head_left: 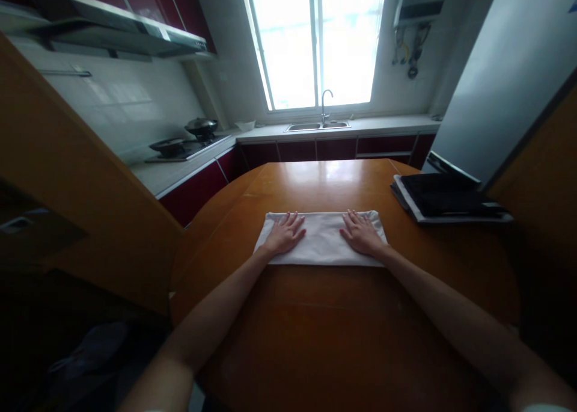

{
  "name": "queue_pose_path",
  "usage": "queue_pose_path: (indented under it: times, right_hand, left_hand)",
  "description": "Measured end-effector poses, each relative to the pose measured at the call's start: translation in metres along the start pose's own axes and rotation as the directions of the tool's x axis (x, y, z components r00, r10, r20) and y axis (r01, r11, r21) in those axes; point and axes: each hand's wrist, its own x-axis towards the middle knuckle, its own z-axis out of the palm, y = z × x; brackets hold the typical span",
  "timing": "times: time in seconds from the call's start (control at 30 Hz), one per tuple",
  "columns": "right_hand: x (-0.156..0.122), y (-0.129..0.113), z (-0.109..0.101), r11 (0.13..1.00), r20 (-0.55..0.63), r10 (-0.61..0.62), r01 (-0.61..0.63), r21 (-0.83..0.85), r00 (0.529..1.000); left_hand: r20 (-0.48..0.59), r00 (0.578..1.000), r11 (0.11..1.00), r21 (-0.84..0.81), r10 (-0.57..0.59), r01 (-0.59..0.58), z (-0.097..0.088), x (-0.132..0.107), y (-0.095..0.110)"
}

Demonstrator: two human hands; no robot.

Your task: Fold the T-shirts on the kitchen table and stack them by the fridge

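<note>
A white cloth (321,241), folded into a wide flat rectangle, lies on the brown wooden table (324,328) in front of me. My left hand (285,234) rests palm down on the cloth's left part, fingers spread and pointing away from me. On its right part my right hand (361,233) is pressed flat too, with the fingers apart. Between the two hands the middle of the cloth shows. Neither hand grips anything. What kind of cloth item it is cannot be made out.
At the table's right side lies a stack of folded dark and white cloths (444,196), near the fridge (509,69). Beyond the table are a counter with a sink (304,127) and a faucet (323,102). Pans (167,147) stand on the stove at the left.
</note>
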Motion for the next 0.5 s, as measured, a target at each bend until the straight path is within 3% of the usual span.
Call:
queue_pose_path:
  times: [0.1, 0.23, 0.33, 0.5]
  right_hand:
    - [0.000, 0.002, 0.005, 1.000, 0.082, -0.004, 0.005, -0.012, 0.997]
    - [0.003, 0.012, -0.003, 0.999, -0.027, 0.038, -0.039, -0.032, 0.999]
    - [0.002, 0.014, -0.007, 0.998, 0.016, 0.046, -0.045, -0.055, 0.999]
    - [-0.003, -0.004, -0.004, 0.998, -0.022, -0.060, 0.059, -0.035, 0.998]
  left_hand:
    - [0.024, 1.000, 1.000, 0.020, -0.007, 0.007, 0.005, -0.001, -0.003]
    - [-0.031, 0.999, 0.999, 0.045, -0.008, 0.010, 0.001, 0.001, -0.010]
    - [-0.008, 1.000, 0.999, 0.049, -0.010, 0.010, -0.001, 0.002, -0.010]
    - [-0.004, 0.998, 0.996, 0.069, 0.059, -0.059, 0.001, 0.001, -0.003]
